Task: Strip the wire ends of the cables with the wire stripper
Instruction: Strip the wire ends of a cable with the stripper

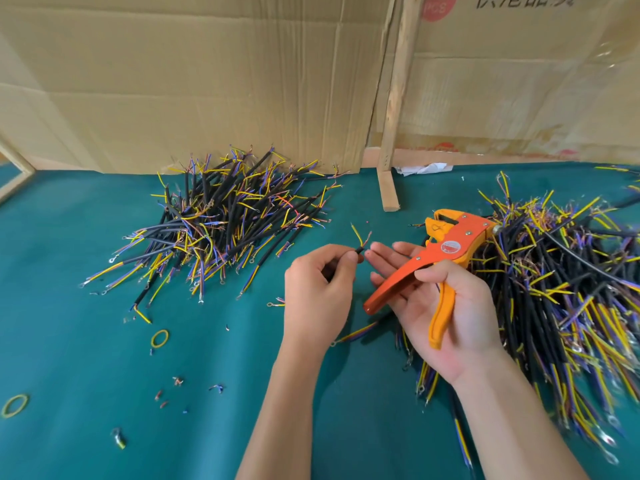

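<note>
My left hand pinches a short black cable near its tip, with thin yellow and copper-coloured wire ends sticking up from it. My right hand holds the orange and yellow wire stripper, its handles spread apart across my palm and its jaws pointing up and away. The fingertips of my right hand nearly touch the cable end. One pile of black cables with yellow and blue wires lies at the back left. A bigger pile lies on the right.
The green table cover carries yellow rubber bands, and small insulation scraps at the lower left. Cardboard sheets stand along the back. A wooden post stands between them, with crumpled white paper at its foot.
</note>
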